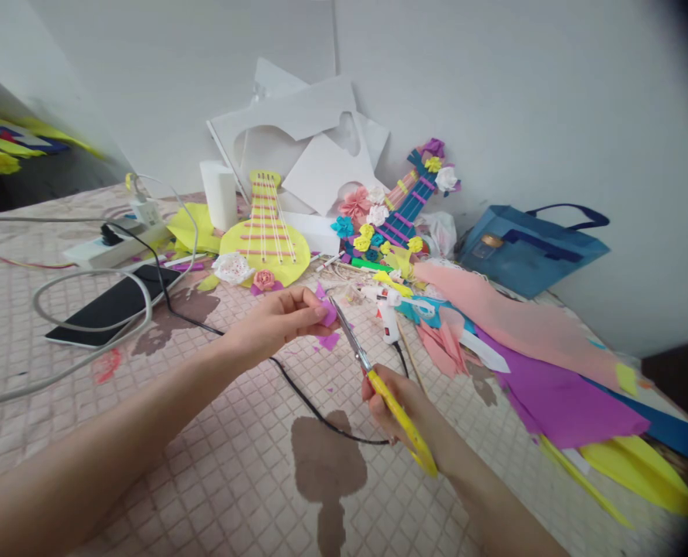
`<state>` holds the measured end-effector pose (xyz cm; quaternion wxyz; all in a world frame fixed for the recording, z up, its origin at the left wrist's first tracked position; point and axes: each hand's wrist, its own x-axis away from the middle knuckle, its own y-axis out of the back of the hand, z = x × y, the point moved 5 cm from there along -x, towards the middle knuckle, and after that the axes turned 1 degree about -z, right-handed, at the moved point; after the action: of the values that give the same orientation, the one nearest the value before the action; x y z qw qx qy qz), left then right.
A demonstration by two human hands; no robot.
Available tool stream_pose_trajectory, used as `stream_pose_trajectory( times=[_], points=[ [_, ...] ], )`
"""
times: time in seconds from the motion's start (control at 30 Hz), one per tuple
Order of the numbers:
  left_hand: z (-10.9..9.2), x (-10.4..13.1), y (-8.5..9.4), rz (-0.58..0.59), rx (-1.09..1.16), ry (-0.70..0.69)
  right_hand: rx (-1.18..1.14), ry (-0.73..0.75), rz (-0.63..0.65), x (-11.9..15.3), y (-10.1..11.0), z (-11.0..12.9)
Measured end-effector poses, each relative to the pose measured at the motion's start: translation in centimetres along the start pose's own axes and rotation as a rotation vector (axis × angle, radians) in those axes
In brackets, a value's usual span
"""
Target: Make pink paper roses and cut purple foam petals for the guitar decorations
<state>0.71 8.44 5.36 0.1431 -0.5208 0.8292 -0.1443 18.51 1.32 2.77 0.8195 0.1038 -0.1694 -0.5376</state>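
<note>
My left hand pinches a small purple paper piece above the patterned cloth surface. My right hand grips yellow-handled scissors, whose metal blades point up-left and meet the edge of the purple piece. A purple scrap lies on the cloth just below the blades. A black cable runs under both hands.
A yellow paper guitar and a blue flower-covered guitar lean by white foam boards. Pink, purple and yellow paper sheets spread at right, near a blue bag. A phone, power strip and glue gun lie nearby.
</note>
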Motion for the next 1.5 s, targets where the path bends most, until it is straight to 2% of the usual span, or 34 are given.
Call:
stream_pose_trajectory(
  times=[0.7,1.1,1.5],
  points=[
    [-0.1,0.1,-0.1,0.002,-0.026,-0.006,0.132,0.0,-0.029,0.3,0.1,1.0],
    [-0.1,0.0,0.0,0.011,-0.036,-0.008,0.095,0.024,-0.008,0.2,0.1,0.7],
    [0.0,0.0,0.0,0.023,-0.038,-0.018,-0.029,-0.064,0.011,0.1,-0.3,-0.3]
  ],
)
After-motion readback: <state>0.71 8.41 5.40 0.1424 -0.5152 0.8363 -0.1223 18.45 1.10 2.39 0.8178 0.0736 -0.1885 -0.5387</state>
